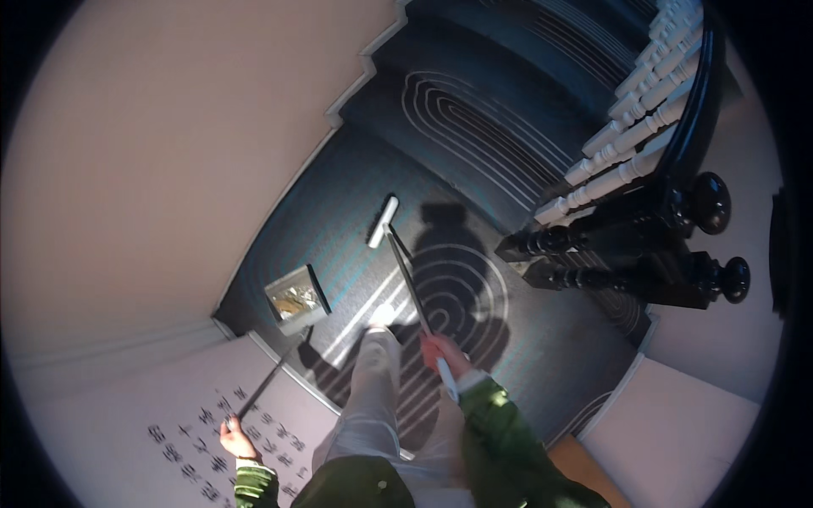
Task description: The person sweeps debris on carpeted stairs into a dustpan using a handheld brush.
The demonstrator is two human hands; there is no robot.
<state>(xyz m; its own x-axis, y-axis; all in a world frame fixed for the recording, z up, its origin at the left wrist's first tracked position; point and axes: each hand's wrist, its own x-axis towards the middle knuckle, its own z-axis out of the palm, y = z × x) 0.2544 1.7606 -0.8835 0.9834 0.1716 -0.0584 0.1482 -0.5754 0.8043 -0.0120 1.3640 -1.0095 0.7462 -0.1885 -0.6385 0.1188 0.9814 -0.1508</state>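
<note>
My right hand [445, 353] is wrapped round the handle of a long broom near its light-coloured top end. The broom's white head [384, 222] with dark bristles rests on the patterned carpet ahead of me. At the lower left, my left hand [236, 438] grips the thin dark handle of a long-handled dustpan. Its box-shaped pan [306, 317] hangs or stands over the carpet near the left wall, and crumpled, shiny yellowish and silvery litter [294, 302] lies inside. Whether the pan touches the floor I cannot tell.
Carpeted stairs [483, 127] rise at the far side. White balusters [614, 148] and a dark handrail with round-topped newel posts [711, 203] stand on the right. A pale wall [169, 161] runs along the left. Dark writing marks a pale surface [127, 398] at the lower left.
</note>
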